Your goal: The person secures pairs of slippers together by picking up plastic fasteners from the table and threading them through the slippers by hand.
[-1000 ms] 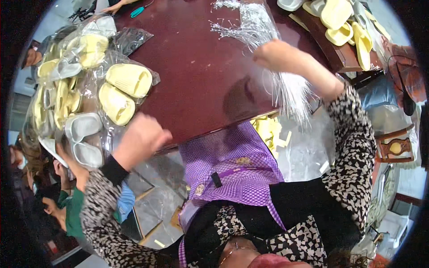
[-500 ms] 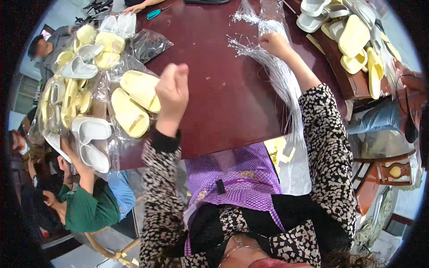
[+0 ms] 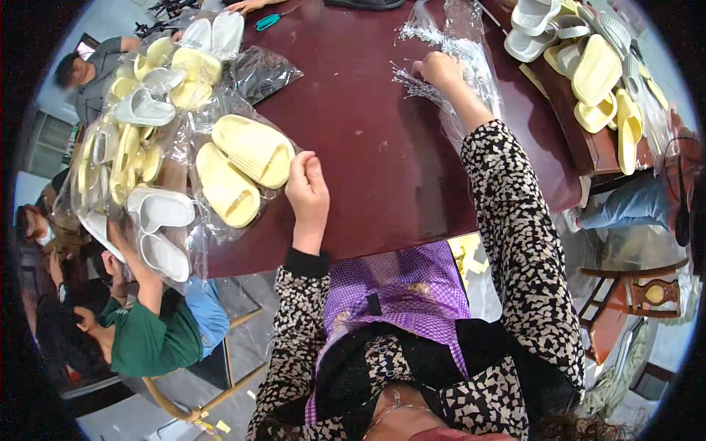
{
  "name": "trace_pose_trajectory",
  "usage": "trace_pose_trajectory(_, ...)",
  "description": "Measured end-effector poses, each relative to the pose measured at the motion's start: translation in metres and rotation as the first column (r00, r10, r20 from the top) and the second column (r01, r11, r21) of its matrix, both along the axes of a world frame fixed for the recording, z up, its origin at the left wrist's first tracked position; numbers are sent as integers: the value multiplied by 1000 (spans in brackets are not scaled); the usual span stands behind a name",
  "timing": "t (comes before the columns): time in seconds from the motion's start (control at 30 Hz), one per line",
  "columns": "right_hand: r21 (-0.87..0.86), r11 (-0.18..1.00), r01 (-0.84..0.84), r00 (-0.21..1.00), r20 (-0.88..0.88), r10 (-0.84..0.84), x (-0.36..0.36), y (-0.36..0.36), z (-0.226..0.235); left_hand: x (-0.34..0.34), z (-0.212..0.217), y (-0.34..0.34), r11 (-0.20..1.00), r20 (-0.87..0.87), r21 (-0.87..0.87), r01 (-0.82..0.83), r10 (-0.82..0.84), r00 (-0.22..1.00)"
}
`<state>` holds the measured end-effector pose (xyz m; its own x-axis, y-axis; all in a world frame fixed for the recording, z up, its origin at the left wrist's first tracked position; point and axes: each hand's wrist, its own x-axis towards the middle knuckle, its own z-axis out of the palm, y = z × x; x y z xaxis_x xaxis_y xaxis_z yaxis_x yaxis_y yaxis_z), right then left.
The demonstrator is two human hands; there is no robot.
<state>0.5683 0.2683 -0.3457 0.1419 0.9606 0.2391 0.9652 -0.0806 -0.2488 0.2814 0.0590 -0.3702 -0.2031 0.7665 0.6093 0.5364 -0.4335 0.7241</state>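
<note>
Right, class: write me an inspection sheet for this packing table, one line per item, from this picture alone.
Surface: dark red table, bare in the middle.
Job's things: bagged pair of yellow slippers; clear plastic bags.
Clutter: bagged slippers pile on the left; loose slippers on the right; teal scissors.
Grips: left hand at the bagged pair; right hand on the clear plastic bags.
Cables: nothing seen.
Surroundings: person in green sleeve at lower left; wooden chair on the right.

Even, soft daylight fills the scene, brightest toward the upper rim. The dark red desk (image 3: pixel 382 147) carries a broad dull sheen, and clear plastic bags (image 3: pixel 448 51) throw small white glints. Shadows are faint. Fisheye bending curves the desk's edges, a black vignette rings the frame, and the outer parts look softer.
</note>
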Motion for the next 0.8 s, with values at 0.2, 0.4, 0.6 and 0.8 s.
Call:
trace_pose_trajectory(0.2,-90,996,-6,1000,1,6,-32,3,18,-2,-1,11,992,-151,121,-19,37,988)
trace_pose_trajectory(0.4,-89,992,-93,996,-4,93,-27,-1,14,6,17,-9,981,-136,185,53,-28,990)
trace_pose_trajectory(0.6,-139,985,-104,995,-3,104,-3,30,-4,16,19,-24,990,-76,132,59,-49,996)
trace_pose_trajectory(0.8,180,956,-231,817,-497,291,33,66,-9,25,25,-13,979,-44,174,109,-103,994)
